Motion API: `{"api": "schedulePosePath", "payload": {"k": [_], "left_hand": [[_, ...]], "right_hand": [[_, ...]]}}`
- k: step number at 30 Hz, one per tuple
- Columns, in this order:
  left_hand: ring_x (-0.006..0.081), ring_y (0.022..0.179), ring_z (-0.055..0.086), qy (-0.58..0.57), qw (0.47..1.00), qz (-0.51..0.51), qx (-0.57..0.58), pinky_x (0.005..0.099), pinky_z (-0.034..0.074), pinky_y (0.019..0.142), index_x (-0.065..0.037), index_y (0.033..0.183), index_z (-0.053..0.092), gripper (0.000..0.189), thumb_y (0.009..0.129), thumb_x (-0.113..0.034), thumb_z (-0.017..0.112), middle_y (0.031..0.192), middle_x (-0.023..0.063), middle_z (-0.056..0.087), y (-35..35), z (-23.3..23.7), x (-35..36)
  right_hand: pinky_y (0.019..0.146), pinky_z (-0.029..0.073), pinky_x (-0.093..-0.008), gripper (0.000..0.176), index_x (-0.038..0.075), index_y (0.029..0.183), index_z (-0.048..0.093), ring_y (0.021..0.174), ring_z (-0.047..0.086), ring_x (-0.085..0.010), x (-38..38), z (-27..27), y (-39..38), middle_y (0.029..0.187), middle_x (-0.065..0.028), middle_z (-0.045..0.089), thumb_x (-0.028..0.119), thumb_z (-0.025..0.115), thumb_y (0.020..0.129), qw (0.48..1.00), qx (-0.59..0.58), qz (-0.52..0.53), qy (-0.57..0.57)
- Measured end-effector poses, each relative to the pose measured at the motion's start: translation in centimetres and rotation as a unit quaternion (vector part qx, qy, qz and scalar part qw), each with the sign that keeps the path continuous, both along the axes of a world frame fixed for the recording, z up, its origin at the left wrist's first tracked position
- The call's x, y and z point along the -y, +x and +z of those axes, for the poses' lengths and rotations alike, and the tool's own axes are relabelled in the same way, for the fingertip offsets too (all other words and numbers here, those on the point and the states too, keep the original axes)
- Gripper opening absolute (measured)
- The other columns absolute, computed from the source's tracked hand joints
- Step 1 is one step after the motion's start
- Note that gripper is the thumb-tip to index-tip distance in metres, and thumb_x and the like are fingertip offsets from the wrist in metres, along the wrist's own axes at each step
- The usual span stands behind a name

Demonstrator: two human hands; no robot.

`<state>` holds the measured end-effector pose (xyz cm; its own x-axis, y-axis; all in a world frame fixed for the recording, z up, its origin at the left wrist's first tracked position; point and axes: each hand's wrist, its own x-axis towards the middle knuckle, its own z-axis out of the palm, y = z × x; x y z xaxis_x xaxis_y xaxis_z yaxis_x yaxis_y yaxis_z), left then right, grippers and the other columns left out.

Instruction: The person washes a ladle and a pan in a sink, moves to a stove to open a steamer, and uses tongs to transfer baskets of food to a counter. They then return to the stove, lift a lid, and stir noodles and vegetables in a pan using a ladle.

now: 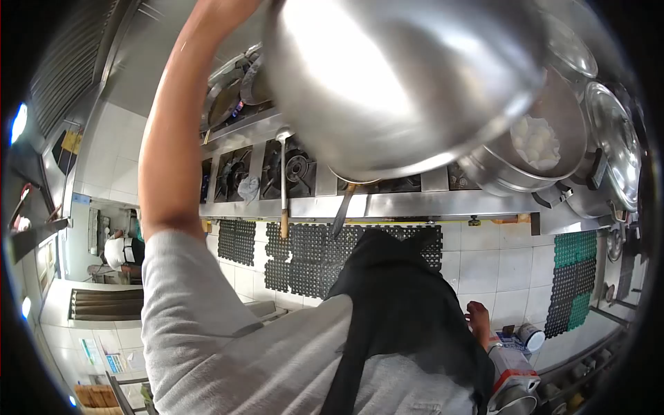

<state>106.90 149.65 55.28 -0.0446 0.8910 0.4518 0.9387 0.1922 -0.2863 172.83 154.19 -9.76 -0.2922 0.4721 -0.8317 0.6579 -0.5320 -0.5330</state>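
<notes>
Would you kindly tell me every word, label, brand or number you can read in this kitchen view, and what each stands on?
Nothing here can be read.
Red and white container below the right hand: any label is too blurred to read.
Blue packet: print too small to read.
Wall notices: too small and blurred to read.

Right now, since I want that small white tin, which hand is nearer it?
Right. The right hand hangs just left of the small white tin; the left arm is raised far off, up by the steel bowl.
</notes>
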Motion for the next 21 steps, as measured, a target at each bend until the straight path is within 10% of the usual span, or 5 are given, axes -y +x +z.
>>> {"api": "schedulePosePath", "payload": {"k": [1, 2, 4, 9, 21], "left_hand": [[0.0121, 0.084, 0.063, 0.098, 0.929, 0.101, 0.342, 0.0298, 0.050, 0.075, -0.004, 0.122, 0.067, 0.041, 0.101, -0.036, 0.052, 0.098, 0.0016, 0.069, -0.1, -1.2, 3.7], [0.0188, 0.102, 0.066, -0.064, 0.996, 0.061, 0.033, 0.0331, 0.050, 0.092, 0.003, 0.131, 0.060, 0.050, 0.099, -0.034, 0.054, 0.116, 0.0102, 0.070, -2.4, -0.6, 8.0], [0.0214, 0.118, 0.062, 0.097, 0.912, 0.245, 0.315, 0.0316, 0.047, 0.102, 0.007, 0.142, 0.051, 0.067, 0.092, -0.036, 0.057, 0.133, 0.0173, 0.064, -1.2, -4.4, 13.4], [0.0358, 0.094, 0.069, 0.034, 0.882, 0.400, 0.244, 0.0426, 0.052, 0.085, 0.000, 0.109, 0.066, 0.048, 0.085, -0.043, 0.063, 0.098, 0.0206, 0.072, -5.1, -15.4, 25.1], [0.0447, 0.110, 0.065, -0.019, 0.815, 0.528, 0.238, 0.0508, 0.050, 0.095, -0.003, 0.132, 0.058, 0.061, 0.087, -0.044, 0.060, 0.116, 0.0243, 0.070, -21.0, -38.0, 40.3]], "right_hand": [[0.055, 0.050, -0.0320, 0.040, 0.004, 0.126, 0.064, 0.072, 0.067, -0.0177, 0.4, -0.7, 0.5, 0.093, -0.0061, 0.069, 0.026, 0.066, 0.092, 1.000, 0.009, -0.010, -0.015], [0.055, 0.051, -0.0327, 0.035, 0.004, 0.121, 0.065, 0.071, 0.066, -0.0179, 0.9, -0.6, 0.9, 0.091, -0.0058, 0.067, 0.024, 0.064, 0.092, 0.999, 0.012, -0.024, -0.023], [0.056, 0.051, -0.0340, 0.025, 0.004, 0.112, 0.067, 0.069, 0.064, -0.0182, 1.8, 0.2, 1.7, 0.087, -0.0053, 0.063, 0.019, 0.060, 0.093, 0.997, 0.022, -0.061, -0.033], [0.043, 0.043, -0.0289, 0.020, 0.007, 0.107, 0.065, 0.056, 0.057, -0.0147, 5.0, -1.0, 6.3, 0.074, -0.0023, 0.055, 0.021, 0.060, 0.094, 0.984, -0.006, -0.164, -0.061], [0.052, 0.052, -0.0298, 0.028, 0.004, 0.112, 0.069, 0.068, 0.064, -0.0160, 10.3, -0.7, 1.5, 0.086, -0.0062, 0.067, 0.025, 0.066, 0.094, 0.985, 0.057, 0.092, 0.136]]}}
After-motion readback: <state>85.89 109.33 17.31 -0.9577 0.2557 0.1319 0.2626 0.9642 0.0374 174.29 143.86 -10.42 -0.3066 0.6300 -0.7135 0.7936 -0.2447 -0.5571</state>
